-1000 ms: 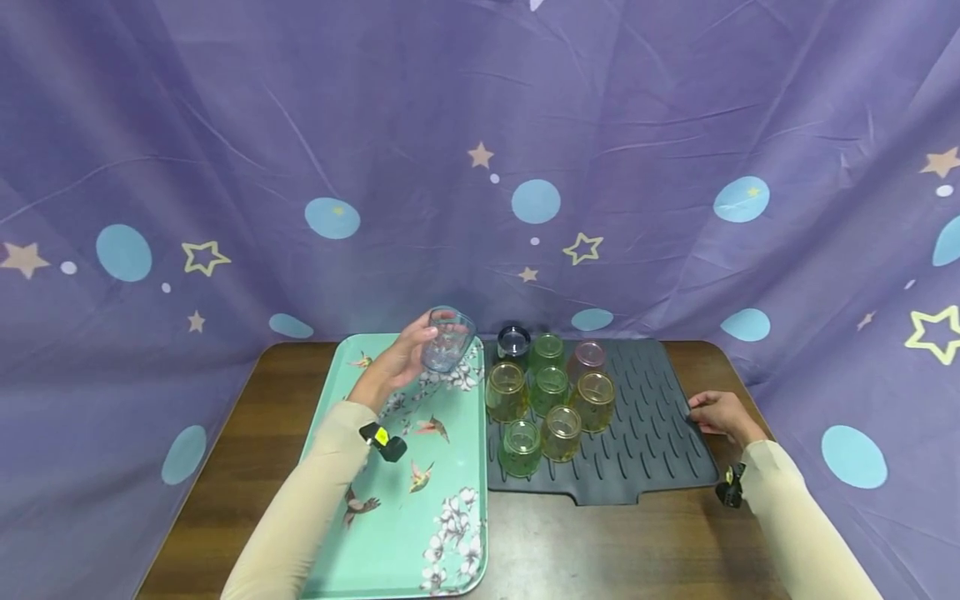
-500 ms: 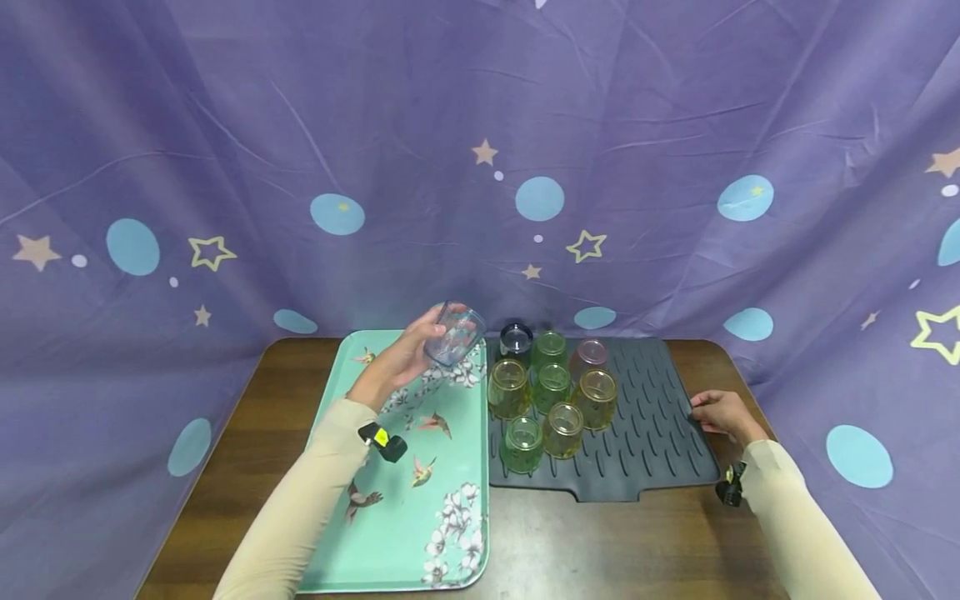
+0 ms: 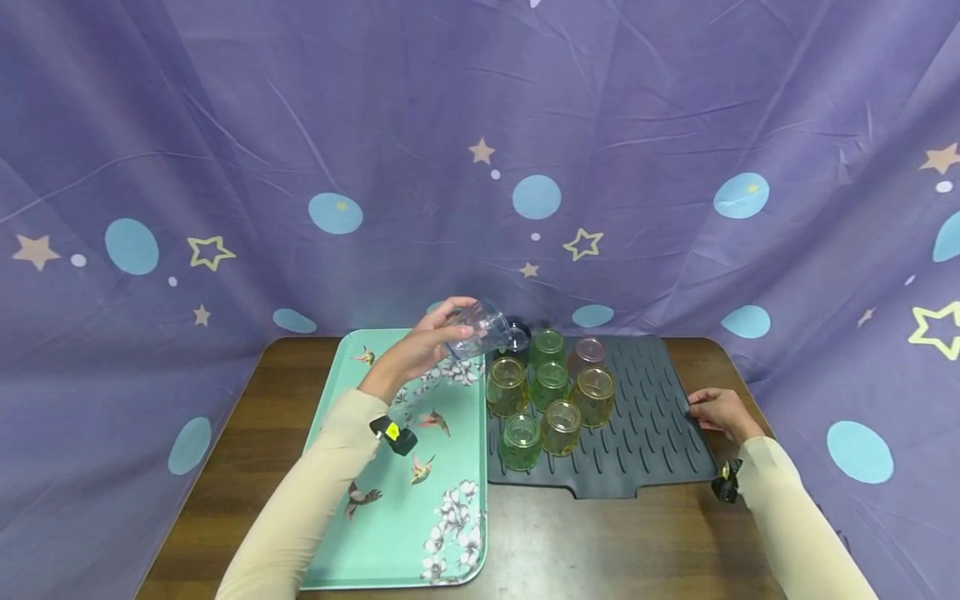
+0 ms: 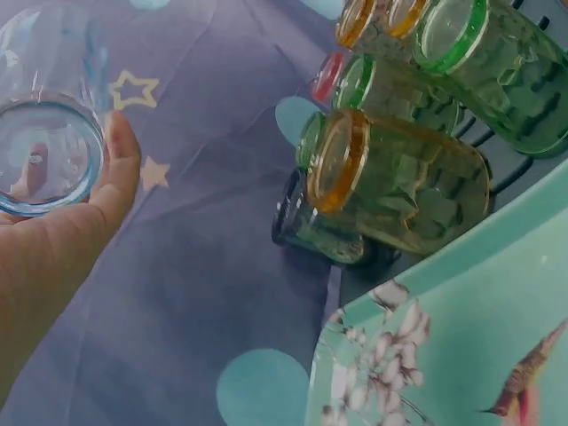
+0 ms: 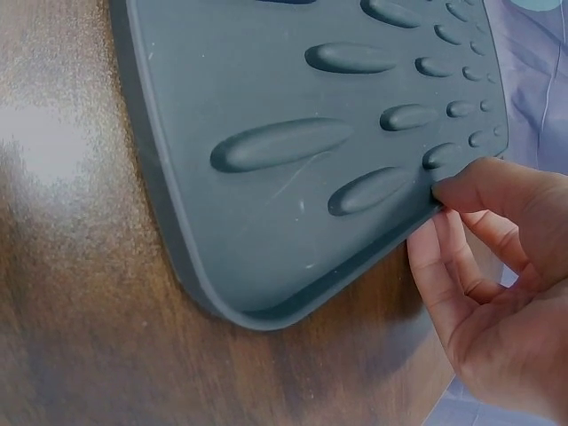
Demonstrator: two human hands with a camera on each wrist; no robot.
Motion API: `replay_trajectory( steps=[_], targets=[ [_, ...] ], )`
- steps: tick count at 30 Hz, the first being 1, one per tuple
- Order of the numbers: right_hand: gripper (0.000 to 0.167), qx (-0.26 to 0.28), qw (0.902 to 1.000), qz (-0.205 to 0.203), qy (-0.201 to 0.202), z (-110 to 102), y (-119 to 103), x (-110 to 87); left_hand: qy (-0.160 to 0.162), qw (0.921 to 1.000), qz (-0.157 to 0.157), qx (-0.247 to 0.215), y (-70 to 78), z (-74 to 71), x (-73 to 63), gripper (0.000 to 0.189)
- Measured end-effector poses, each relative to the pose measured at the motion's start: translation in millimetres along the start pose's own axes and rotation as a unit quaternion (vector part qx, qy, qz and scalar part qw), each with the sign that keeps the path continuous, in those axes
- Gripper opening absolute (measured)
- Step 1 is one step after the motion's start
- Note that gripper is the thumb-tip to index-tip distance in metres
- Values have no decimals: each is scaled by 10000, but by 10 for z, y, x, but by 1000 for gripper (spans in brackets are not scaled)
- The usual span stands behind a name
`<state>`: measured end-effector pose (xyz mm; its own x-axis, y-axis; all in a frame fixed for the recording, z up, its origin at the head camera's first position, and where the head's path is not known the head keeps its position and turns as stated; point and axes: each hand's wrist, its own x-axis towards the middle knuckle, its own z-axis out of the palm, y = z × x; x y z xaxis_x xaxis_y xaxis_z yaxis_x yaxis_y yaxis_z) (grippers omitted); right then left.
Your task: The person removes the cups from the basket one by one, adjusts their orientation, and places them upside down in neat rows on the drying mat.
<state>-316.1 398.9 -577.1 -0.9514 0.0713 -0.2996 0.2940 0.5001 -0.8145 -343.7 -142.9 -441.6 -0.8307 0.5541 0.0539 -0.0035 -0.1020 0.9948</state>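
Note:
My left hand (image 3: 422, 346) grips a pale blue clear drinking glass (image 3: 484, 328), tilted above the far right corner of the tray. In the left wrist view the thumb and fingers wrap the glass (image 4: 53, 75), one round end facing the camera. At the far right, my right hand (image 3: 722, 412) pinches the right edge of the dark grey drying mat (image 3: 648, 433), thumb on top and fingers below in the right wrist view. Upside-down glasses stand on the mat's left half: several amber and green ones, a pink one (image 3: 588, 353) and a dark blue one (image 3: 517, 336), partly hidden.
A mint-green tray (image 3: 397, 546) with birds and blossoms lies left of the mat, edge to edge with it. Both sit on a brown wooden table (image 3: 570, 550). A purple patterned curtain (image 3: 420, 233) hangs right behind the table's far edge.
My left hand has moved right with the glass, which has turned further onto its side and now overlaps the dark blue glass in view. The right hand keeps its place on the mat's edge.

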Motion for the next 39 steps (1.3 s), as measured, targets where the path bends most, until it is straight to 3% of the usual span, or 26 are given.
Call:
replay_trajectory(
  steps=[7, 13, 15, 22, 26, 29, 39],
  targets=[
    [34, -16, 10000, -7, 51, 1, -4, -16, -628, 9913, 349, 1104, 161, 277, 192, 60],
    [34, -10, 10000, 69, 59, 24, 0, -22, -1101, 9703, 596, 2069, 327, 591, 313, 60],
    [33, -56, 9999, 94, 53, 24, -1, -17, -1280, 9585, 692, 2452, 376, 699, 353, 58],
    [31, -228, 9997, 24, 77, 16, -41, 18, -1847, 8994, 975, 3839, 442, 1072, 520, 53],
    [31, -194, 9998, 27, 73, 3, -79, 18, -2159, 8582, 1058, 4536, 402, 1293, 621, 52],
    [31, -133, 9999, 53, 88, -3, -90, 7, -2356, 8265, 1003, 5014, 358, 1458, 681, 52],
    [34, 39, 10000, 48, 70, -7, -33, -44, -2545, 7377, 651, 6220, 153, 1966, 802, 53]
  ],
)
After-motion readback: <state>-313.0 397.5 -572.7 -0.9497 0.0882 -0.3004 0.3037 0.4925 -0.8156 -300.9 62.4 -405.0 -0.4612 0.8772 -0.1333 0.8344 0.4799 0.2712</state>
